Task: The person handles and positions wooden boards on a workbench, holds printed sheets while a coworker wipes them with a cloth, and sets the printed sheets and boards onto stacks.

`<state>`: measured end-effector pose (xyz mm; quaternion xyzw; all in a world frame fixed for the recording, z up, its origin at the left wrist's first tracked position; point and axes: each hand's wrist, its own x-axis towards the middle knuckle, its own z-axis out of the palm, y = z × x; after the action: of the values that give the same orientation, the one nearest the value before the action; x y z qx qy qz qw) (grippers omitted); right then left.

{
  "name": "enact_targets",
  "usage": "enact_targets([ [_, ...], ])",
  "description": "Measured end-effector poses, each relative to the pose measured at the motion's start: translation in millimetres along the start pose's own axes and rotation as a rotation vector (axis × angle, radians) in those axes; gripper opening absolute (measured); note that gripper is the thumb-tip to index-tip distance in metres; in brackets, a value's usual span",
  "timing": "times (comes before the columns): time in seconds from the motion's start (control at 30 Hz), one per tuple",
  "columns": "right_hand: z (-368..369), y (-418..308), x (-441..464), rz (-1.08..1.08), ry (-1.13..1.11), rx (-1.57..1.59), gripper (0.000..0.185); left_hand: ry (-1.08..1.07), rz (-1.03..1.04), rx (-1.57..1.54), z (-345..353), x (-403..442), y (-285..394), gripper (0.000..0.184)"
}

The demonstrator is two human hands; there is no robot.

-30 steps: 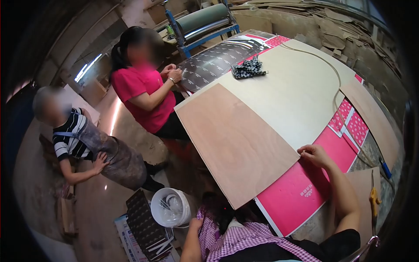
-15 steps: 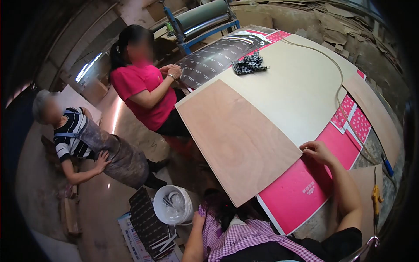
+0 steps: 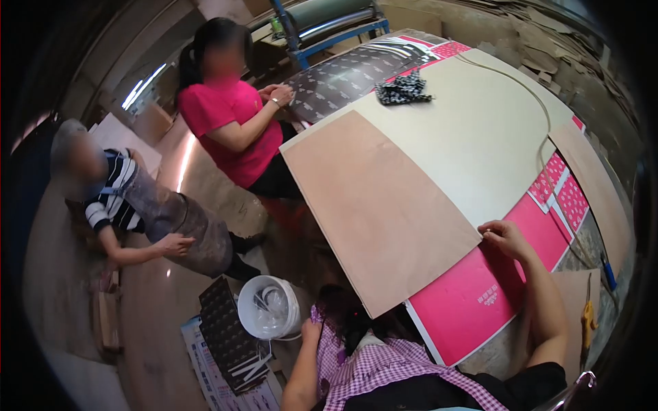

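A thin plywood sheet (image 3: 384, 212) lies slanted across the near side of the table, on top of a cream sheet (image 3: 473, 123) and a pink printed sheet (image 3: 480, 294). My right hand (image 3: 507, 240) has its fingers closed at the plywood's right corner, pinching it. Down by my body, my left hand (image 3: 312, 333) is closed at the edge of my purple checked apron (image 3: 343, 363); its fingertips are partly hidden by the cloth.
A crumpled checked cloth (image 3: 403, 90), a hose (image 3: 534, 99) and a yellow-handled tool (image 3: 587, 316) lie on the worktop. One co-worker (image 3: 223, 116) stands at the far left side, another (image 3: 147, 198) behind. A white bucket (image 3: 291, 308) stands on the floor.
My view has shifted slightly. The apron edge by my left hand is drawn outward. The co-worker in the striped shirt has moved a hand forward from their apron. My right hand stays at the corner.
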<state>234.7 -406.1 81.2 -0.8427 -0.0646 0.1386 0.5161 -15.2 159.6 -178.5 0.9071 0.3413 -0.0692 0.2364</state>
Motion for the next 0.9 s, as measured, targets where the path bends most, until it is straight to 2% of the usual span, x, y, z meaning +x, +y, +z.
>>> enact_targets([
  [0.1,-1.3,-4.2,-1.5,0.012,-0.002,-0.012,0.018,-0.027,-0.133,-0.086,-21.9,-7.7,20.8,0.04],
  [0.17,-1.7,-1.7,-1.9,0.01,0.017,-0.043,0.018,0.002,-0.059,-0.016,-11.0,2.1,7.5,0.046],
  [0.23,0.3,10.4,3.5,-0.073,0.035,-0.063,0.018,-0.298,-0.167,0.139,-24.8,4.8,21.2,0.05],
  [0.27,0.2,18.0,6.7,-0.078,0.034,-0.039,0.017,-0.315,-0.13,0.161,-8.0,13.0,5.0,0.05],
  [0.37,1.7,13.8,5.9,-0.092,0.06,-0.048,0.017,-0.357,-0.17,0.201,-22.9,8.6,27.1,0.046],
  [0.43,1.5,14.0,5.2,-0.086,0.055,-0.045,0.018,-0.309,-0.197,0.173,-34.6,0.0,42.7,0.043],
  [0.57,-2.1,32.6,10.4,-0.054,0.022,0.04,0.018,-0.125,-0.182,0.148,-13.6,0.3,27.3,0.035],
  [0.73,-0.6,29.4,8.9,-0.036,0.021,0.068,0.017,-0.037,-0.172,0.066,-10.2,-6.2,27.1,0.026],
  [0.8,-2.1,27.1,9.6,-0.041,0.016,-0.037,0.017,-0.064,-0.219,0.033,-9.4,-5.5,28.2,0.026],
  [0.83,-2.5,26.6,11.1,-0.072,0.019,-0.139,0.018,-0.067,-0.168,0.085,-3.1,-1.2,20.1,0.025],
  [0.9,-1.8,21.9,10.1,-0.092,-0.002,-0.085,0.02,0.068,-0.08,0.03,12.8,-0.4,3.7,0.023],
])
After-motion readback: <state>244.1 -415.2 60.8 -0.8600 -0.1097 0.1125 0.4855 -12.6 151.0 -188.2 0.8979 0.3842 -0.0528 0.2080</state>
